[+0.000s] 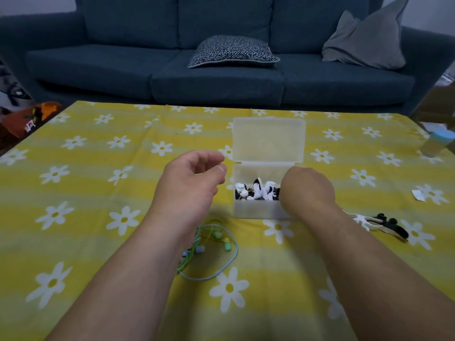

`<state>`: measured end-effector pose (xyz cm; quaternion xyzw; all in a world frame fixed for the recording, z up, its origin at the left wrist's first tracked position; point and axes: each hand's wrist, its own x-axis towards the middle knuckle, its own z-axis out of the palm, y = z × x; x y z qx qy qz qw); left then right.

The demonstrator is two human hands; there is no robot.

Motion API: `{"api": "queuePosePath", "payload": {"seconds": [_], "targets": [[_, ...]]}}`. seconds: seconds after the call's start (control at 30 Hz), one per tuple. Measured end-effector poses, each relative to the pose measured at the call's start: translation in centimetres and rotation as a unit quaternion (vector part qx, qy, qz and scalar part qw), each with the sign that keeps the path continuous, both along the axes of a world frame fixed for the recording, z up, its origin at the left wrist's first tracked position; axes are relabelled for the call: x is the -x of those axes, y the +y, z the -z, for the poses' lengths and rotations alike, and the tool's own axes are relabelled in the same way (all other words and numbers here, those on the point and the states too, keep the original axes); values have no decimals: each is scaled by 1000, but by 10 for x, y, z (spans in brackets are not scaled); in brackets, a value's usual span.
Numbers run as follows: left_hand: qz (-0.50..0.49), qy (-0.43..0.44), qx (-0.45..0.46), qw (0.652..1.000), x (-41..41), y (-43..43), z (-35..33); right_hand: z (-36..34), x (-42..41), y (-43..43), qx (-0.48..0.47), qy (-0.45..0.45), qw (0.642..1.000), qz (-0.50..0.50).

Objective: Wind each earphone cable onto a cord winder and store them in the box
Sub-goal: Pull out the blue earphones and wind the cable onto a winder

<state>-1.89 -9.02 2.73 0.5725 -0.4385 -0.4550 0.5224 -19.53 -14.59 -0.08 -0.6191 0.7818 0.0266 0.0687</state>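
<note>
A clear plastic box (pixel 258 209) stands open on the table, its lid (pixel 268 139) tipped back. Inside lie several white and black cord winders and earphones (pixel 256 190). My right hand (pixel 307 190) reaches into the box's right side; its fingers are hidden behind the back of the hand. My left hand (pixel 194 180) hovers left of the box, fingers loosely curled, holding nothing. Loose green and blue earphone cables (pixel 211 244) lie tangled near my left forearm. A white winder (pixel 363 221) and black earphones (pixel 391 226) lie right of my right wrist.
A yellow cloth with white daisies (pixel 98 180) covers the table. A blue-capped bottle (pixel 439 143) stands at the right edge, a small white scrap (pixel 418 195) near it. A dark blue sofa (pixel 221 77) with two cushions stands behind the table.
</note>
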Motion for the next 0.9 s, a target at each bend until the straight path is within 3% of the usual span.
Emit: {"api": "queuePosePath", "payload": {"seconds": [0.3,0.5,0.67,0.73,0.83,0.9], "targets": [[-22,-12,-8,1000,-14,3,-3,-4,1,7,-98,-31,993,-64],[-37,-94,-27,995,-31,-2,5,-13,9,5,-61,-3,996,-64],[-31,-216,-47,975,-44,-4,16,-4,13,10,-71,-45,994,-72],[-34,-303,-69,950,-50,-4,21,-9,9,12,-17,-48,996,-79],[-5,-409,-134,903,-58,0,23,-23,-13,23,118,-156,975,-106],[53,-457,-182,869,-58,5,23,-27,-37,38,58,-328,928,-164]]}}
